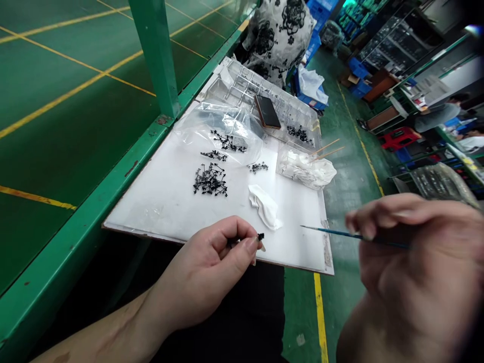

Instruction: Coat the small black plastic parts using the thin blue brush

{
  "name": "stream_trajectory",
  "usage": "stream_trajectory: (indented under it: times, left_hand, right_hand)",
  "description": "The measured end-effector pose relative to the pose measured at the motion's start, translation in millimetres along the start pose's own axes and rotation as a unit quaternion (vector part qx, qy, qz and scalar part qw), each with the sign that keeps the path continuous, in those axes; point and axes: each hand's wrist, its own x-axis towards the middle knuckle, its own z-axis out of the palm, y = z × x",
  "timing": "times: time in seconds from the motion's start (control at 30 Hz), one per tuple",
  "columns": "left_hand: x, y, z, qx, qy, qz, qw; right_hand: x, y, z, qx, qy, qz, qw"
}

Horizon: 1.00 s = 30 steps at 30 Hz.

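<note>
Your left hand (200,277) pinches a small black plastic part (260,236) firmly between thumb and fingertips, held just above the near edge of the flat white board (151,214). Your right hand (401,272) grips a thin blue-handled paintbrush (340,232), its tip pointing toward that part, close but apart.

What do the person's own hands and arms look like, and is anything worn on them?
The left hand and right hand are bare, without gloves, and no ring or watch shows. The left forearm has no sleeve in view. The right hand is blurred, so its small details are hard to tell.
</note>
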Motion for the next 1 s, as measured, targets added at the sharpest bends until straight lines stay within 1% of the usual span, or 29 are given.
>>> stream_trajectory:
  times: [0.03,0.07,0.13,0.17,0.2,0.27,0.3,0.37,0.4,0.47,0.53,0.6,0.7,0.8,0.87,0.9,1.0]
  left_hand:
    - [1,0,0.6,0.010,0.002,0.002,1.000]
    - [3,-1,1.0,0.018,0.003,0.002,1.000]
    - [6,-4,0.7,0.034,0.007,0.001,0.999]
    - [8,-5,-0.1,0.041,0.010,-0.001,0.999]
    - [9,-7,-1.2,0.049,0.014,-0.002,0.999]
    - [12,-10,-4.2,0.067,0.014,-0.014,0.998]
    - [14,-11,-5.7,0.075,0.013,-0.023,0.997]
    - [17,-10,-8.9,0.090,0.014,-0.037,0.995]
    - [19,-9,-10.6,0.094,0.017,-0.041,0.995]
    - [22,-8,-15.1,0.095,0.030,-0.043,0.994]
    - [25,-8,-21.2,0.091,0.040,-0.045,0.994]
    - [27,-10,-28.3,0.087,0.042,-0.045,0.994]
    - [30,-11,-36.7,0.070,0.044,-0.039,0.996]
    - [31,-6,-38.7,0.068,0.039,-0.038,0.996]
    - [29,-1,-36.8,0.081,0.032,-0.034,0.996]
    - [28,1,-35.2,0.083,0.031,-0.029,0.996]
    - [24,4,-29.2,0.071,0.034,-0.007,0.997]
  right_hand:
    - [-2,1,3,-0.024,-0.039,0.007,0.999]
    - [-4,3,7,-0.059,-0.096,0.024,0.993]
    - [-3,18,19,-0.151,-0.214,0.066,0.963]
    - [3,30,25,-0.204,-0.245,0.077,0.945]
    - [12,46,31,-0.249,-0.256,0.085,0.930]
    - [38,81,45,-0.369,-0.239,0.080,0.894]
    - [53,98,52,-0.396,-0.221,0.073,0.888]
    - [81,128,67,-0.418,-0.213,0.050,0.882]
    - [92,139,75,-0.420,-0.218,0.036,0.880]
    - [104,151,90,-0.423,-0.231,0.012,0.876]
    - [105,154,102,-0.428,-0.235,-0.002,0.873]
    - [101,153,109,-0.430,-0.238,-0.008,0.871]
    - [99,151,113,-0.428,-0.246,-0.004,0.870]
    - [100,148,110,-0.422,-0.244,0.017,0.873]
    - [96,137,104,-0.412,-0.237,0.037,0.879]
    - [90,128,99,-0.407,-0.235,0.047,0.881]
    - [63,88,78,-0.347,-0.241,0.096,0.901]
